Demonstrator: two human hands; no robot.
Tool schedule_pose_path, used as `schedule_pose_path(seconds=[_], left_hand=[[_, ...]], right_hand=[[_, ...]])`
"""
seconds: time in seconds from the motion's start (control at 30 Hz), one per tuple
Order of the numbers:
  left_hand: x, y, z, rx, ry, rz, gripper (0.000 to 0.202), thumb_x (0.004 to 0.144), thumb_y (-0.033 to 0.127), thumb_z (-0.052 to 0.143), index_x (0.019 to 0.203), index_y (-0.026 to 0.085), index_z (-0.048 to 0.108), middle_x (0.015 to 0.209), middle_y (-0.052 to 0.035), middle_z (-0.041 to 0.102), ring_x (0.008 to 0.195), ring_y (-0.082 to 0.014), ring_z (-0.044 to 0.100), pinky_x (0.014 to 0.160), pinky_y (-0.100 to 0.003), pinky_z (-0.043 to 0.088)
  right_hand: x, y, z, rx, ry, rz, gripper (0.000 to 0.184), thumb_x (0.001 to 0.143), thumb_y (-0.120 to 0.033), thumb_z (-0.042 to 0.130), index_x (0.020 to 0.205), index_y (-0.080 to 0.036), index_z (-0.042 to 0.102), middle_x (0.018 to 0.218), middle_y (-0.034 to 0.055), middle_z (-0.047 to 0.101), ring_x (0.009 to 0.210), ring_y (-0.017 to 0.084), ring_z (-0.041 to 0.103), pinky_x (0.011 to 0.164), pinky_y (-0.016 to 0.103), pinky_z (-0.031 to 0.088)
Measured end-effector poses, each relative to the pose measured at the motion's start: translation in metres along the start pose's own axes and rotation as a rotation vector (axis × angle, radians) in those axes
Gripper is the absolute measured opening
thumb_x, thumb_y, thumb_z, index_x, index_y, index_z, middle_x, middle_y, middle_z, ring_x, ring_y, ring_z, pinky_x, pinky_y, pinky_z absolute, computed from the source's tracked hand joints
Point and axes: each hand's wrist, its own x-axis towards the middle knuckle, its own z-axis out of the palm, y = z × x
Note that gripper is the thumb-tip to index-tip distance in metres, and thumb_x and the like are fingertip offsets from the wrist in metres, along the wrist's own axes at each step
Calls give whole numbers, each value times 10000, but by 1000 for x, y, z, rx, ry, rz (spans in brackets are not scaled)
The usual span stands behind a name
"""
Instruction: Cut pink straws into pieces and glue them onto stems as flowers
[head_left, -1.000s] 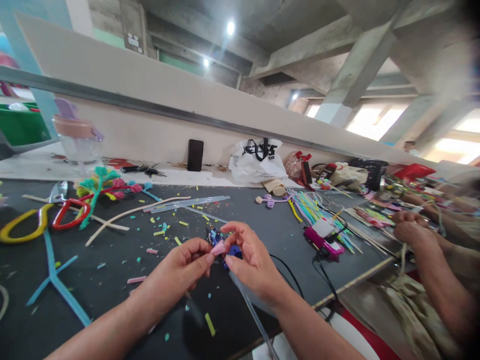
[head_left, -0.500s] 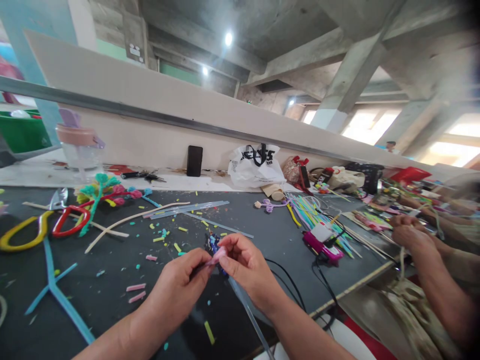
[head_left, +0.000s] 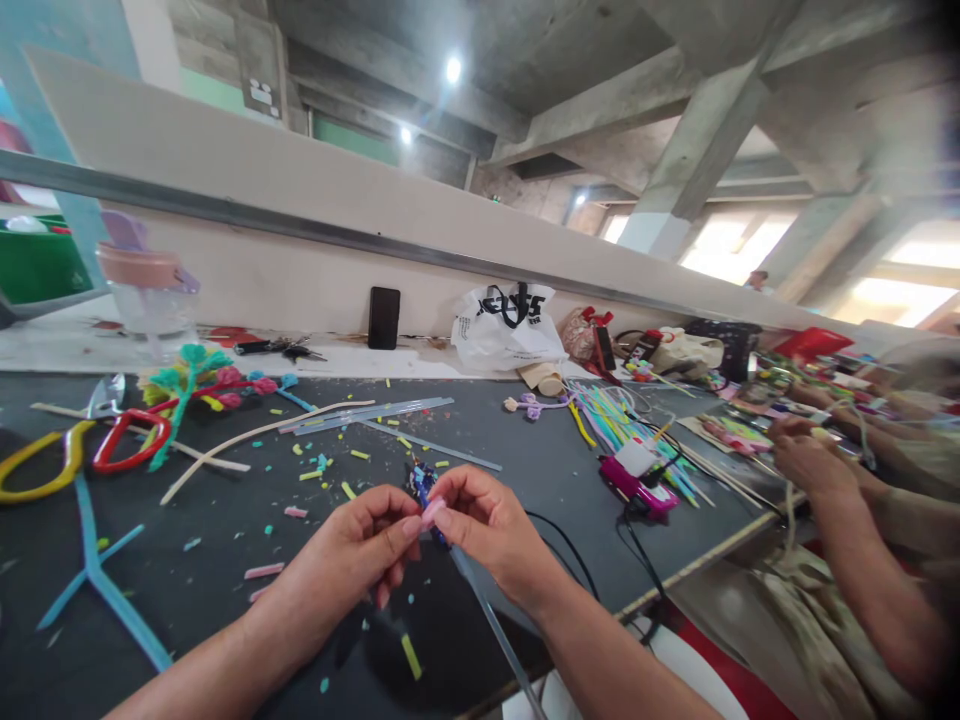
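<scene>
Head view showed a dark tabletop scattered with small coloured scraps. At the far left lay a yellow loop and a red loop of bendy stem, with a blue strip nearer the person. Behind them stood a clear cup with a pink lid and a bunch of fuzzy flowers. Near the middle, the left hand and right hand met above the tabletop, fingertips touching. Both sets of fingers pinched a small pink piece between them, with a blue object just behind it. A long clear strip ran down from under the right hand toward the table edge. Farther back a black phone leaned against the wall beside a white bag. To the right lay a bundle of coloured straws and a pink device. At the far right another person's hand worked over the edge.
</scene>
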Motion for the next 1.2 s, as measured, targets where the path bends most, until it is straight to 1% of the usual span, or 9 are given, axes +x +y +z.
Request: schedule_pose_path(seconds=[0.17,0.27,0.37,0.47,0.63,0.77,0.93,1.1,1.2], left_hand=[[0,5,-8,-163,-3,-16,269,722,405,634,700,163,520,547,61,488,403,-15,312,372,-131,213],[3,10,-20,-258,45,27,254,723,374,648,691,154,526,579,51,489,426,-16,323,379,-128,218],[5,12,-30,-305,74,20,240,727,352,651,688,146,533,604,43,489,446,-21,352,393,-133,247],[6,11,-33,-319,57,15,233,740,342,639,682,140,536,607,37,487,452,-24,358,385,-135,245],[7,9,-31,-332,55,12,213,750,332,633,714,137,554,640,29,500,460,-19,360,384,-128,250],[9,12,-30,-374,86,18,205,727,305,663,707,130,558,642,27,502,469,-15,363,397,-123,271],[8,13,-30,-434,79,22,190,722,278,672,707,124,562,647,23,495,478,-16,358,411,-124,293],[10,8,-31,-497,62,28,136,750,230,641,740,120,562,659,11,501,473,-20,356,389,-124,264],[12,7,-32,-526,41,25,117,765,217,621,745,120,557,652,15,489,464,-20,352,374,-124,244]], right_hand=[[8,-3,-17,-94,-29,-46,282,797,-299,547,1054,-194,497,880,18,547,751,113,520,680,251,417],[13,0,-36,-509,87,-39,278,749,-161,507,1026,-187,505,908,29,550,771,131,508,740,296,413],[10,6,-47,-926,2,-22,381,643,-60,475,998,-191,522,1011,55,569,940,189,487,829,350,362],[5,12,-45,-1125,-115,-15,461,587,-46,468,1017,-211,504,1075,51,559,1029,217,456,850,366,321],[11,23,-34,-1282,-68,-43,564,624,-33,470,1155,-222,444,1173,74,523,1085,219,452,861,344,304],[18,22,-39,-1293,23,-80,368,695,-155,512,1062,-184,489,1048,96,572,937,232,528,789,349,357],[13,8,-40,-968,260,-254,228,655,-136,525,872,-194,484,812,31,545,713,162,534,639,264,412],[-1,8,-18,-762,149,-451,207,704,-147,525,898,-211,496,806,12,567,704,139,564,638,227,435],[-6,16,-11,-804,111,-429,215,693,-142,534,890,-220,495,787,7,573,703,139,573,651,222,436]])
